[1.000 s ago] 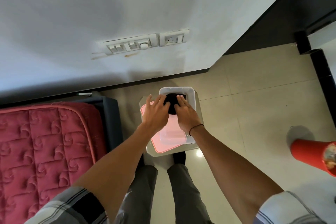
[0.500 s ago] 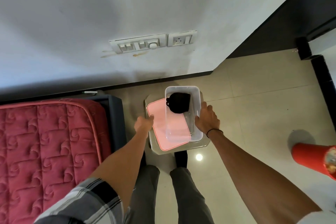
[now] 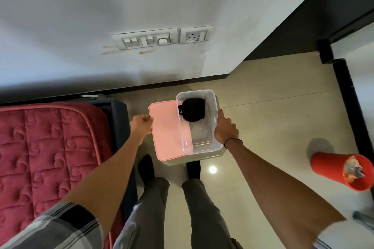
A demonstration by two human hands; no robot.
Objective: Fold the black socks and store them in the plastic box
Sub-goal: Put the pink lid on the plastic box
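Observation:
The black socks (image 3: pixel 193 111) lie folded in a bundle at the far end of the clear plastic box (image 3: pixel 202 145). The box rests on a small stool, its left side overlapping a pink lid (image 3: pixel 167 127) that lies beside and partly under it. My right hand (image 3: pixel 225 128) grips the box's right wall. My left hand (image 3: pixel 141 125) pinches the left edge of the pink lid.
A red quilted mattress (image 3: pixel 46 147) lies to the left, with a dark frame at its end. The white wall with a switch panel (image 3: pixel 159 38) stands just behind the stool. A red bin (image 3: pixel 334 170) with rubbish stands on the tiled floor at the right. My feet are under the stool.
Both hands left the socks, which now lie in the box. My right hand took the box's right wall, my left hand took the lid's left edge.

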